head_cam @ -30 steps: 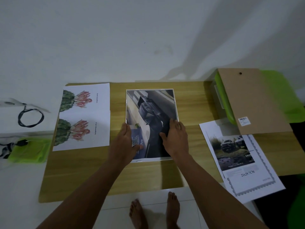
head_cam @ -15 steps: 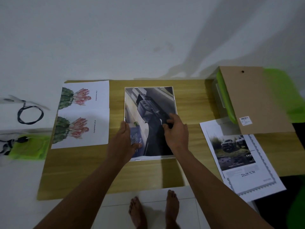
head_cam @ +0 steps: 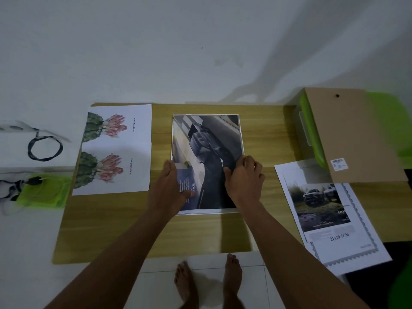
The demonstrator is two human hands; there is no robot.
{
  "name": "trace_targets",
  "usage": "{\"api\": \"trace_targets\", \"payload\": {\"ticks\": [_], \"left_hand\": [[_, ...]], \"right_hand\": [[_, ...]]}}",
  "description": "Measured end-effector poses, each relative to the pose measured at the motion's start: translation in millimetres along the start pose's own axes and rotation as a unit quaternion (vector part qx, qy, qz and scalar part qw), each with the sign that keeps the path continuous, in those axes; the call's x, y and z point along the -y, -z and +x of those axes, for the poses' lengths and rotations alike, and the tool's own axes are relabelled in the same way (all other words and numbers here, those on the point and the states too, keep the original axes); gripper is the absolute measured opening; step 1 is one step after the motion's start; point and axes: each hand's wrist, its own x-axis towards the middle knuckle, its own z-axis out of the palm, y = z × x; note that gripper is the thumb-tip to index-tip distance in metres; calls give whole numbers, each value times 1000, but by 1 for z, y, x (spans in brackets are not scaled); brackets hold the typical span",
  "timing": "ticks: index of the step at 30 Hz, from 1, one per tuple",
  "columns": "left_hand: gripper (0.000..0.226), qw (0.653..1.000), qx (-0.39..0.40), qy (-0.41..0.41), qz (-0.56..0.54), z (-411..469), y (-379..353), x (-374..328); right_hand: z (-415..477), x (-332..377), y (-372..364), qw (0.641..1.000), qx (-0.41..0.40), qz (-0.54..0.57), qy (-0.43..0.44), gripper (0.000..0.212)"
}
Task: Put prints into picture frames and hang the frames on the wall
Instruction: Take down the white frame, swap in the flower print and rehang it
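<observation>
A dark car print lies inside a thin white picture frame at the middle of the wooden table. My left hand rests flat on the print's lower left part, thumb spread to the right. My right hand sits at the print's right edge with its fingers curled, pinching that edge. A brown backing board lies tilted at the right over a green box.
A cactus-flower print lies at the table's left. A truck print hangs over the table's right front edge. A green box sits under the backing board. A black cable loop and green item lie far left. My bare feet stand below the table.
My right hand moved from lying flat on the print's middle to its right edge, and its fingers curled onto that edge. My left hand stayed in place.
</observation>
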Motion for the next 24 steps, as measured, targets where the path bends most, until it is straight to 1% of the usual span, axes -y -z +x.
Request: {"api": "trace_targets", "payload": {"ticks": [2, 4, 6, 8, 12, 15, 18, 20, 22, 24], "left_hand": [[85, 1000, 15, 14, -5, 2, 1, 2], [74, 998, 40, 35, -18, 3, 2, 1], [68, 998, 42, 41, -24, 3, 2, 1], [71, 998, 28, 35, -33, 3, 0, 0], [80, 1000, -3, 19, 9, 4, -5, 4], [74, 1000, -9, 9, 11, 3, -6, 3], [71, 1000, -23, -9, 18, 0, -5, -4], [77, 999, -29, 17, 5, -1, -5, -9], [92, 998, -32, 51, -2, -2, -7, -12], [101, 998, -26, 62, 6, -5, -10, -14]], "right_hand": [[1, -2, -4, 1000, 9, 14, 9, 56], [2, -3, -6, 999, 9, 33, 6, 52], [5, -3, -6, 999, 5, 53, -3, 46], [7, -3, -5, 998, 5, 60, -8, 41], [9, -2, -1, 997, 6, 78, -10, 43], [10, -4, -3, 993, -5, 113, -23, 43], [12, -6, -1, 988, -19, 149, -23, 32], [13, -6, 3, 987, -19, 158, -16, 27], [13, -5, 6, 987, -15, 160, -12, 29], [13, -5, 5, 989, -9, 147, -4, 32]]}}
